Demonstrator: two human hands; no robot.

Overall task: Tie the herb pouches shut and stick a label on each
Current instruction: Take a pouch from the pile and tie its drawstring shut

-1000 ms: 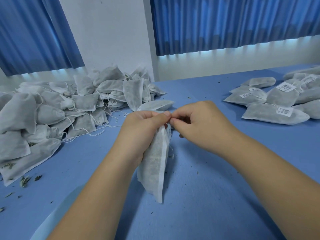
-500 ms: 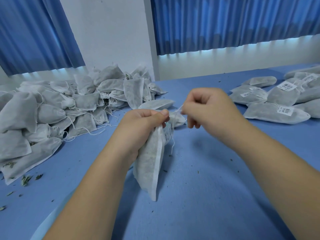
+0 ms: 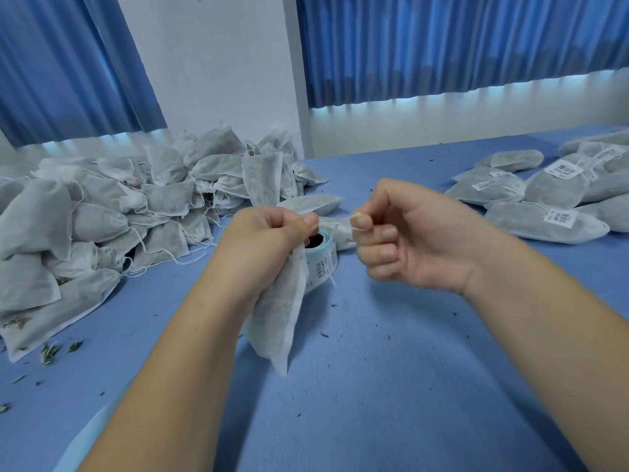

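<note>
Pouch (image 3: 282, 311) is held upright over the table (image 3: 391, 386) at centre. Its gathered neck is gripped in the curled left hand (image 3: 269, 240) and its body hangs toward 6 o'clock. The right hand (image 3: 412, 236), at 3 o'clock of the left, is closed, with thumb and forefinger pinched on what is judged to be the string. The string is too blurred to be traced there, though a loose end (image 3: 332, 282) is seen below the neck.

The tying step is judged to be in hand, and no label is seen on this pouch. A knot is called for next, then a label from the roll (image 3: 323, 258), which lies just behind the pouch.

Dried herb is seen through the fabric. An unlabelled heap (image 3: 136, 212) is piled at 10 o'clock, and labelled pouches (image 3: 544, 219) are laid at 2 o'clock.
</note>
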